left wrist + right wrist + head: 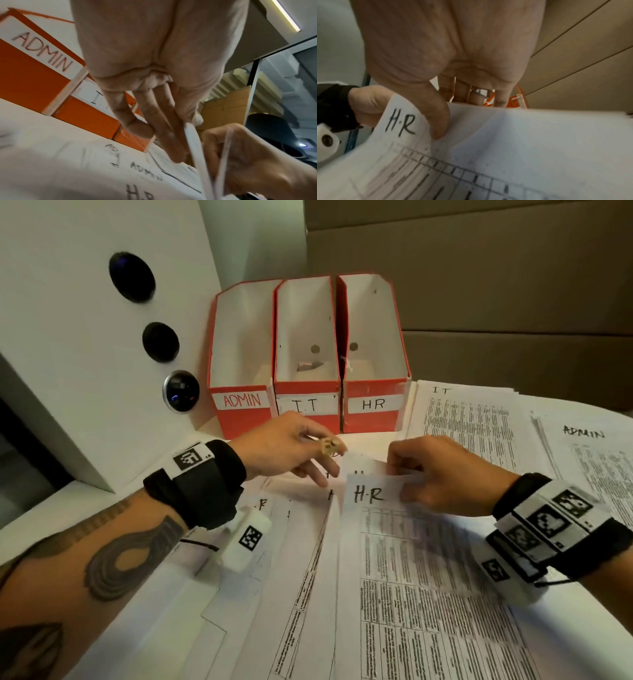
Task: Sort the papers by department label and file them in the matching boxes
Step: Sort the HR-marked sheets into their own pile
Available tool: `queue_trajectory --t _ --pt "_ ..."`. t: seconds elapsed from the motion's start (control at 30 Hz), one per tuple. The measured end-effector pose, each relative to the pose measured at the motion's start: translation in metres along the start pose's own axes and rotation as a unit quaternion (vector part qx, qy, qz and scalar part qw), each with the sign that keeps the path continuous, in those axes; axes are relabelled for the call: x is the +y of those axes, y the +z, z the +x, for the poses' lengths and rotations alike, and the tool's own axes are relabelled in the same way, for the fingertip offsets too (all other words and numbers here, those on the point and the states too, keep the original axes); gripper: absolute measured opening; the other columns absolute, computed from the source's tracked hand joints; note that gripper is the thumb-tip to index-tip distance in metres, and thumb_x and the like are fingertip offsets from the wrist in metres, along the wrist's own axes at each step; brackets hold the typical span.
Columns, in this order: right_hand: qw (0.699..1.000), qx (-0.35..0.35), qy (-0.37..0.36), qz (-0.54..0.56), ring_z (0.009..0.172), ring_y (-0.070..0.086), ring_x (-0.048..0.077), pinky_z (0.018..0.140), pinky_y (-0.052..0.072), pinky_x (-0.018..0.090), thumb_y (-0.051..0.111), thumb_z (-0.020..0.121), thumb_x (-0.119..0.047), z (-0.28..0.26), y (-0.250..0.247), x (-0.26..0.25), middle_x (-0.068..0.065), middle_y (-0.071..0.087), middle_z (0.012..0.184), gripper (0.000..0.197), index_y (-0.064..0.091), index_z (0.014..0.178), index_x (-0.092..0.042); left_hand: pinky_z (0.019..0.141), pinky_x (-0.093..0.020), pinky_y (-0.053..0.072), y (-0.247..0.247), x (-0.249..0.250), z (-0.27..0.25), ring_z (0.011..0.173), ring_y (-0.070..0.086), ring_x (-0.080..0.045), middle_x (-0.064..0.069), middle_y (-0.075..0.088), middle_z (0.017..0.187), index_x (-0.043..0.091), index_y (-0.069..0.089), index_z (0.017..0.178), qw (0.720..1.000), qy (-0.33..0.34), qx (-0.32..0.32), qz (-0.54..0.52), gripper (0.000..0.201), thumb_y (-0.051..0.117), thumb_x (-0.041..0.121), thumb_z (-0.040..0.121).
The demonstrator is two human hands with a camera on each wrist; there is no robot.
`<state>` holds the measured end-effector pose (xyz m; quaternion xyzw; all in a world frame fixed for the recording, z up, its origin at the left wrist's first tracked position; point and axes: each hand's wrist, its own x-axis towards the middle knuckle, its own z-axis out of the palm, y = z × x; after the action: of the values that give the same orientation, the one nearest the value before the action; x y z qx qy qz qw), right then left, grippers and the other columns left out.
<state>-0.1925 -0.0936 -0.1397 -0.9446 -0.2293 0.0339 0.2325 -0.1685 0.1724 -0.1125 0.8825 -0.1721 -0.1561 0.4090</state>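
Observation:
Three red file boxes stand in a row at the back: ADMIN (pixel 239 414), I.T (pixel 306 393) and HR (pixel 373 419). Printed papers lie fanned over the table in front of me. My right hand (pixel 404 474) pinches the top edge of a sheet marked H.R (pixel 370 494) and holds it raised off the pile. In the right wrist view my thumb lies on the H.R sheet (pixel 505 135), with the fingers behind it. My left hand (pixel 318 474) is just left of that sheet, its straight fingers (pixel 164 142) reaching down to the fanned papers marked ADMIN (pixel 145 171).
A pile headed IT (pixel 462 419) and another headed ADMIN (pixel 589 453) lie on the right of the table. A white cabinet with dark round knobs (pixel 68 337) stands at the left. Brown cardboard boxes (pixel 479 285) are stacked behind.

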Motion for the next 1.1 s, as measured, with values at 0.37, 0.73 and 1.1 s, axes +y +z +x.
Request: queue_trajectory --t 0.37,0.73,1.1 --pt "0.994 -0.094 0.023 -0.055 0.092 0.069 0.005 0.082 0.062 0.036 0.077 0.088 -0.017 -0.021 -0.003 0.034 -0.015 0.074 0.1 0.017 0.073 0.098 -0.03 0.12 -0.046 0.04 0.011 -0.041 0.009 0.141 0.041 -0.015 0.015 0.037 0.155 0.041 0.038 0.156 0.937 -0.06 -0.071 0.338 0.107 0.092 0.062 0.066" --pt "0.998 -0.066 0.007 -0.012 0.104 0.067 0.01 0.093 0.059 0.041 0.078 0.087 -0.027 -0.023 -0.001 0.029 -0.014 0.072 0.111 0.022 0.074 0.109 -0.027 0.084 -0.029 0.055 0.012 -0.013 0.008 0.098 0.067 -0.007 0.018 0.07 0.095 0.032 0.078 0.101 0.95 0.013 0.069 0.305 0.014 0.08 0.021 0.092" --pt "0.998 -0.007 0.044 -0.05 0.082 0.067 0.011 0.073 0.059 0.037 0.08 0.086 -0.027 -0.01 0.001 0.022 -0.012 0.072 0.09 0.008 0.075 0.091 -0.025 0.07 -0.025 0.06 -0.007 -0.012 -0.006 0.083 0.076 -0.017 -0.012 0.081 0.09 0.014 0.071 0.123 0.99 -0.011 0.036 -0.139 0.04 0.08 -0.001 0.087"
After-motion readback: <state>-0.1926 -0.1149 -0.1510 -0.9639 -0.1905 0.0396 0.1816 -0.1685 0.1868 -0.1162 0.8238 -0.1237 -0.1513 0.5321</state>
